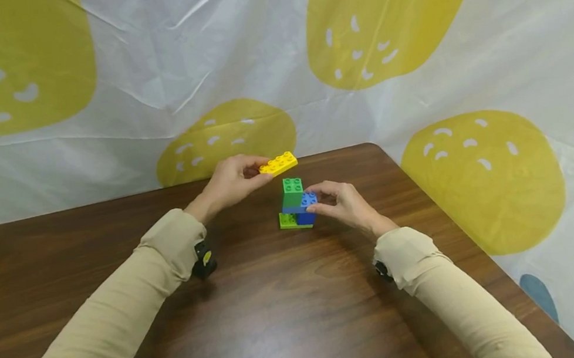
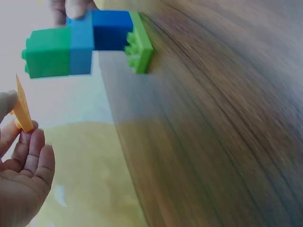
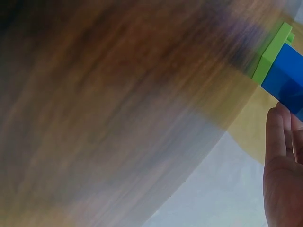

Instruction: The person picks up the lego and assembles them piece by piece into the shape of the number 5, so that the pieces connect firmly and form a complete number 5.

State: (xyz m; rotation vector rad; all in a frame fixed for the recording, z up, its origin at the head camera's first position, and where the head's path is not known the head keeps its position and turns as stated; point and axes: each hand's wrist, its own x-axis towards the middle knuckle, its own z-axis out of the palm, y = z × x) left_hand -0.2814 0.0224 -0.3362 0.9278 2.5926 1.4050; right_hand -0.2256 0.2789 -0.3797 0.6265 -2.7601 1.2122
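My left hand (image 1: 231, 182) pinches a flat yellow toy brick (image 1: 279, 164) between thumb and fingers, its studs facing up. In the left wrist view the same yellow brick (image 2: 22, 111) shows edge-on. Just below and to the right of it stands a small stack: a thin lime green plate (image 1: 287, 221) at the bottom, a dark blue brick (image 2: 112, 30) on one end, a lighter blue flat brick (image 1: 309, 199) across that, and a green brick (image 1: 292, 195) on top at the left. My right hand (image 1: 345, 203) grips the lighter blue brick at its right end.
The stack stands on a brown wood-grain table (image 1: 258, 300), toward its far right corner. Behind the table and along its right side hangs a white sheet (image 1: 228, 38) with large yellow fruit prints.
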